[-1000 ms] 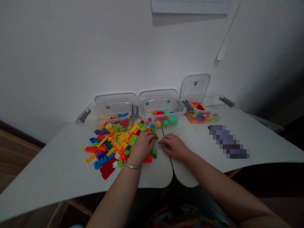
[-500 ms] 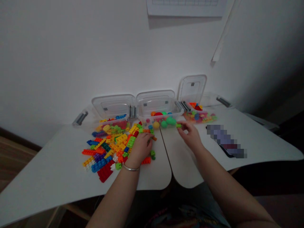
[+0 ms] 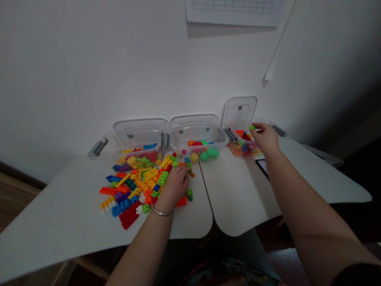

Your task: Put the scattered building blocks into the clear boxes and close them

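Far left of the middle clear plastic box [image 3: 195, 137], a matching clear plastic box [image 3: 139, 133] stands with its hinged lid raised, filled with mixed coloured bricks. In front of it and left of the landmark, a loose heap of multicoloured plastic building bricks [image 3: 133, 190] spreads over the white curved counter [image 3: 59, 210]. The person's left hand [image 3: 175, 186], with a thin silver bangle [image 3: 161, 212] on its wrist, rests on the right edge of the heap, just in front of the landmark. Its fingers [image 3: 182, 171] lie curled and together, their tips beside a slim orange brick [image 3: 191, 174]; whether they clamp anything cannot be told. Just beside that hand, nearer the landmark's right side, sit small green bricks [image 3: 189, 192], with a red-orange brick [image 3: 181, 202] close by.

The landmark itself, lid raised, holds red, yellow and green plastic balls [image 3: 204, 155]. Right of it, a third clear plastic box [image 3: 239, 113] stands open, packed with small colourful pieces. The person's right hand [image 3: 266, 139] reaches over that box, its fingers [image 3: 258, 127] pinched together on a small lime-green brick [image 3: 252, 127], which hangs above the box's contents. Farther right of the landmark, the dark edge of a tablet [image 3: 262, 166] shows beside the right forearm.
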Demonstrator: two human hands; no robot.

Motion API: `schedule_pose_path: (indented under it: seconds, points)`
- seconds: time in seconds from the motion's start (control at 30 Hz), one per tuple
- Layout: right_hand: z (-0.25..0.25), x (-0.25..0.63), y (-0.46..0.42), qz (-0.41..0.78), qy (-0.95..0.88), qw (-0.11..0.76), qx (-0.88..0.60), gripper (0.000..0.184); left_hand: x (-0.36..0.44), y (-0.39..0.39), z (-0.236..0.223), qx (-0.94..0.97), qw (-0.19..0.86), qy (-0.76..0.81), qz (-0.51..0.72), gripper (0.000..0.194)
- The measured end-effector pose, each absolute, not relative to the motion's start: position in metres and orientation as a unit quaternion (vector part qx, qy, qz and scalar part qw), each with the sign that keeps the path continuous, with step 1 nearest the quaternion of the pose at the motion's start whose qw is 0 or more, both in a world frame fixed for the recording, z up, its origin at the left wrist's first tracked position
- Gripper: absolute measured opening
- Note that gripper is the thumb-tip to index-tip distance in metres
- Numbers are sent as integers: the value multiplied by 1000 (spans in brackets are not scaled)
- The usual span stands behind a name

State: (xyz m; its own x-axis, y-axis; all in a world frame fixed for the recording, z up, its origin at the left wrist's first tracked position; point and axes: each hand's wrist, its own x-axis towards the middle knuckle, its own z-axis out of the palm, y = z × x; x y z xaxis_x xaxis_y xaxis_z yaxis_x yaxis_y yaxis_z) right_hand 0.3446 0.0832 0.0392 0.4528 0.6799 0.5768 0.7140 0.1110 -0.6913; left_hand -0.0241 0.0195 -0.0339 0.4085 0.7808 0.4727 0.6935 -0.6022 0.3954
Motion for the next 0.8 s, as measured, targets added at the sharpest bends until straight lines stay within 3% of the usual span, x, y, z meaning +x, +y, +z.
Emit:
schedule_pose_path:
  seconds: [0.2,0.33,0.43,0.6,0.7,0.8]
  points:
    - [25,348,88,-74,-517,475,-708,18,-23,14,-28,844,31,419,335,33]
    - [26,306,65,-162,-559,538,-610,19,-22,13,-27,840,-4,426,336,32]
    - [16,254,44,-121,-653,532,-525,18,-22,13,-26,832,-20,432,347,32]
    - [-12,182,28,25,-846,343,-408,36,-20,11,-22,827,-70,448,331,29]
    - [-24,164,31,37,-868,255,-424,47,-19,9,-21,815,-107,481,303,31]
    - [-30,160,37,14,-881,197,-430,45,-20,10,-23,804,-114,512,278,35]
